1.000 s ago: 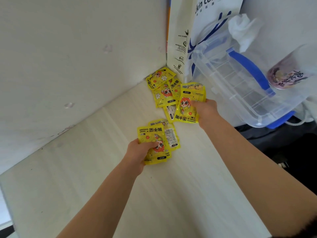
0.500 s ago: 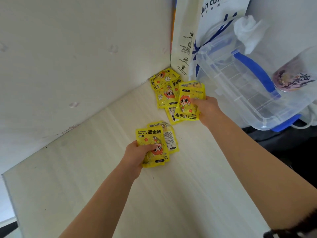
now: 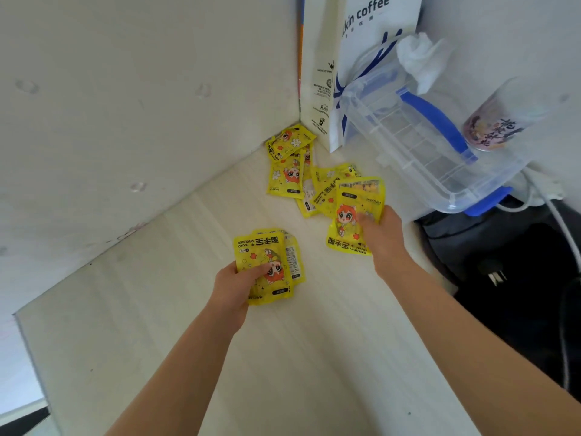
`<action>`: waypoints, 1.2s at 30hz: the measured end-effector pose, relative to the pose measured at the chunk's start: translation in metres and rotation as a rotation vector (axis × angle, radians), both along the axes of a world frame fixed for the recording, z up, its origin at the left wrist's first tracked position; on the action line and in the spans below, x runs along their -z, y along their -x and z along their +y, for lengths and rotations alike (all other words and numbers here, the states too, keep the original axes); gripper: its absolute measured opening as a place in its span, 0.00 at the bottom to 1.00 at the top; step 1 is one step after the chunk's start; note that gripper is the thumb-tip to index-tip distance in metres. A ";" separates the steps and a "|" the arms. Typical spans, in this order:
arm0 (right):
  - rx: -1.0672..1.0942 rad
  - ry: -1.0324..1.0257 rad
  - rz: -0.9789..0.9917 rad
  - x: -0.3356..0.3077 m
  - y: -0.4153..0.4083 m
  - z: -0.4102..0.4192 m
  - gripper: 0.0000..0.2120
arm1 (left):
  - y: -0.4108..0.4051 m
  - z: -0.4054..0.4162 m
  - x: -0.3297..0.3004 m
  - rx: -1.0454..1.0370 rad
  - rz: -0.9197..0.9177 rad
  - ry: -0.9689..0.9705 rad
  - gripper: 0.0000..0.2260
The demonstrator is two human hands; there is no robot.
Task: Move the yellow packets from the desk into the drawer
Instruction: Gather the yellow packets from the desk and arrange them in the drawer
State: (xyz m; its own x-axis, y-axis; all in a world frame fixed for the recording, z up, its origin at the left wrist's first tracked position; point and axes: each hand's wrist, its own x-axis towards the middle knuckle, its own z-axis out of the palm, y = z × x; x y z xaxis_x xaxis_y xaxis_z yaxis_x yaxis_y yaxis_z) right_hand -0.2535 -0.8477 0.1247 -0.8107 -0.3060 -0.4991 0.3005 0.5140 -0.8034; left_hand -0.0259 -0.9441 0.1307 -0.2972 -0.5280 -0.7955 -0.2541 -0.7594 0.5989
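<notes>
Two hands each hold yellow packets above the pale tabletop [image 3: 314, 357]. The left hand [image 3: 231, 289] has its grip closed round a small stack of packets [image 3: 267, 262], thumb across the top one. The right hand [image 3: 382, 237] pinches another packet [image 3: 349, 215], just beside the clear plastic box [image 3: 440, 158]. More loose packets [image 3: 289, 165] lie in the tabletop's far corner, left of that box, below a white coffee bag [image 3: 361, 58].
</notes>
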 end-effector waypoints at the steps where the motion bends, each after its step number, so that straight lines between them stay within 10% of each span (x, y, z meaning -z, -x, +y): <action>1: 0.002 -0.010 0.033 -0.002 -0.007 0.013 0.07 | -0.005 0.005 -0.002 -0.009 0.019 -0.009 0.14; 36: 0.542 0.286 -0.020 -0.042 -0.347 0.286 0.09 | -0.195 0.141 -0.017 0.467 0.167 -0.121 0.14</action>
